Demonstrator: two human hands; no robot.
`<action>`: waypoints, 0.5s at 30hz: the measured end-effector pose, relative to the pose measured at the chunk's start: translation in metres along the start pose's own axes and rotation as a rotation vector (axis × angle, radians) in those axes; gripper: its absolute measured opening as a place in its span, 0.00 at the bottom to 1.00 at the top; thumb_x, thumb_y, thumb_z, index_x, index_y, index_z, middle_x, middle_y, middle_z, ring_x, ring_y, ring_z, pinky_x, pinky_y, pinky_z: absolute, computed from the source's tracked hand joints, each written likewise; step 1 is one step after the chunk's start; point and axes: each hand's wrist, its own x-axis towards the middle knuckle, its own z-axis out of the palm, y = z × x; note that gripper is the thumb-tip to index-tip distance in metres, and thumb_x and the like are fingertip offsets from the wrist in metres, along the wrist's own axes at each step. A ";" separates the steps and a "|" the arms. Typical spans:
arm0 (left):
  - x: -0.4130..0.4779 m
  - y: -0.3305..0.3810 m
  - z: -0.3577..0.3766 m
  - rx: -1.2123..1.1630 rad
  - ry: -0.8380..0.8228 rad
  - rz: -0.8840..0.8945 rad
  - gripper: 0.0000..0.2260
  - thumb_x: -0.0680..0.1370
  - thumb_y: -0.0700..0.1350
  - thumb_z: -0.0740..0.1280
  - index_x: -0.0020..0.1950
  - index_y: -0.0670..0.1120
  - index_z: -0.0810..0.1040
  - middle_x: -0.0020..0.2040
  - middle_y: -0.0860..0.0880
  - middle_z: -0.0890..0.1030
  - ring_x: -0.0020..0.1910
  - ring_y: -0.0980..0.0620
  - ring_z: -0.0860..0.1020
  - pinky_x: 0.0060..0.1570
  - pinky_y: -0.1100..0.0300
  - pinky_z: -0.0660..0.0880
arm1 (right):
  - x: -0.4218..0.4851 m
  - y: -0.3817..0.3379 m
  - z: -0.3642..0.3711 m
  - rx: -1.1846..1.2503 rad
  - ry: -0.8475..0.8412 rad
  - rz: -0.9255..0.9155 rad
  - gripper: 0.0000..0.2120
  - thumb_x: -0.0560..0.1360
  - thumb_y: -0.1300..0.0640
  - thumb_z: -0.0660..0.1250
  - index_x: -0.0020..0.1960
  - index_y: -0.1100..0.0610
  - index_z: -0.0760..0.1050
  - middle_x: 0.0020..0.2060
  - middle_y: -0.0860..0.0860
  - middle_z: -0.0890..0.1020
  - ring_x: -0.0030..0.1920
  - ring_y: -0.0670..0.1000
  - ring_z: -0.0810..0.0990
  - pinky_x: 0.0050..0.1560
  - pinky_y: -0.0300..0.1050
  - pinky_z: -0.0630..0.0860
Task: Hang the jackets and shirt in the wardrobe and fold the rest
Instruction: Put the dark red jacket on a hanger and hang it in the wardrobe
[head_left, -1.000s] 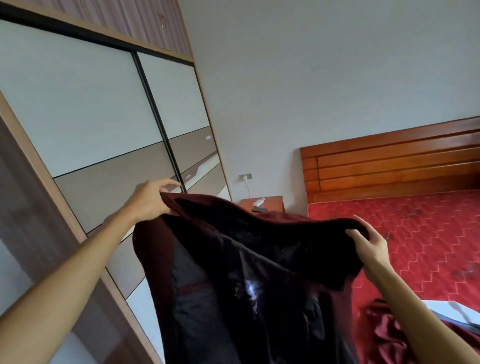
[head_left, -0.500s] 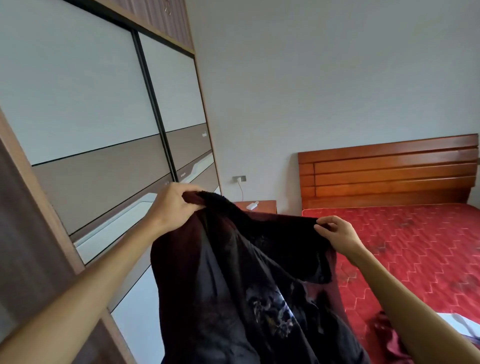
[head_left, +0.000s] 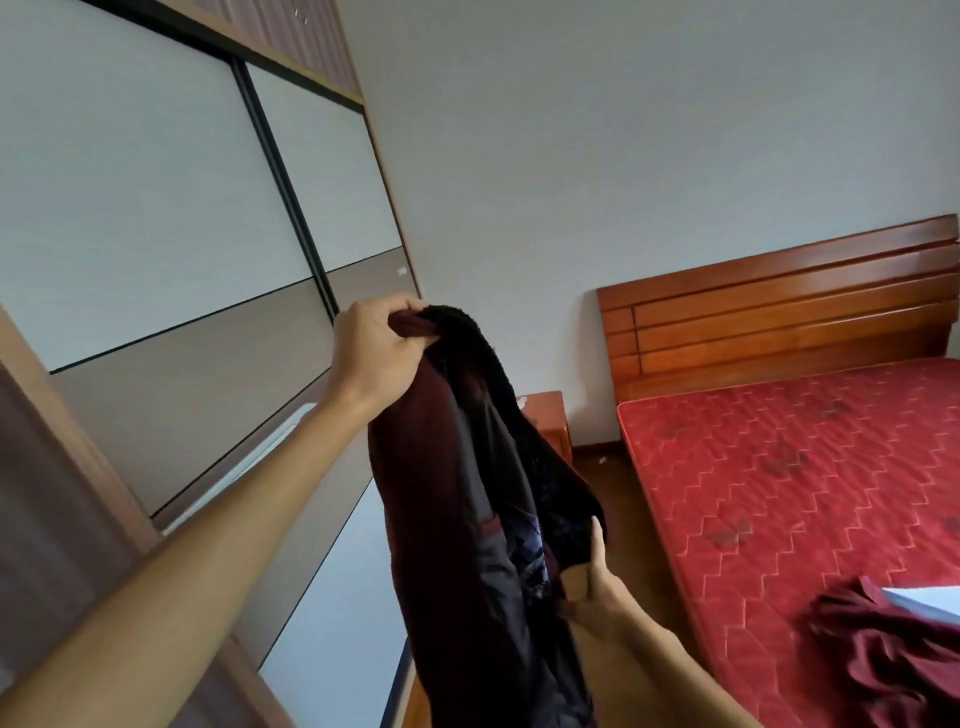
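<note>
The bed (head_left: 779, 493) has a bare red quilted mattress with a few dark smudges. A crumpled maroon garment (head_left: 893, 660) lies on its near corner, and a flat white thing (head_left: 930, 603) sits just beside it (cut off by the frame, so I cannot tell what it is). The slatted wooden headboard (head_left: 779, 306) stands at the bed's far end. A nightstand (head_left: 550, 421) sits just beside the head of the bed, with something small and white (head_left: 522, 401) on top. Dark wooden floor (head_left: 613, 493) runs along the bed's open side.
</note>
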 end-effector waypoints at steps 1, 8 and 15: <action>-0.001 -0.004 -0.006 0.007 -0.007 -0.006 0.10 0.71 0.37 0.76 0.40 0.53 0.82 0.36 0.62 0.81 0.36 0.70 0.78 0.41 0.78 0.69 | 0.004 -0.009 0.015 0.057 0.050 -0.022 0.62 0.70 0.59 0.75 0.75 0.48 0.23 0.41 0.50 0.80 0.36 0.47 0.79 0.37 0.36 0.72; -0.006 -0.063 -0.089 0.149 0.099 -0.081 0.08 0.71 0.38 0.76 0.43 0.50 0.85 0.40 0.60 0.83 0.40 0.67 0.80 0.44 0.75 0.71 | 0.057 -0.072 0.049 0.277 0.277 -0.210 0.47 0.71 0.65 0.72 0.79 0.41 0.50 0.45 0.45 0.83 0.44 0.46 0.83 0.49 0.50 0.82; -0.029 -0.148 -0.186 0.597 0.084 -0.175 0.06 0.72 0.43 0.75 0.47 0.50 0.87 0.41 0.51 0.86 0.42 0.52 0.83 0.46 0.58 0.78 | 0.110 -0.147 -0.001 -0.088 0.456 -0.356 0.29 0.72 0.57 0.72 0.67 0.55 0.62 0.48 0.59 0.84 0.47 0.66 0.82 0.40 0.51 0.74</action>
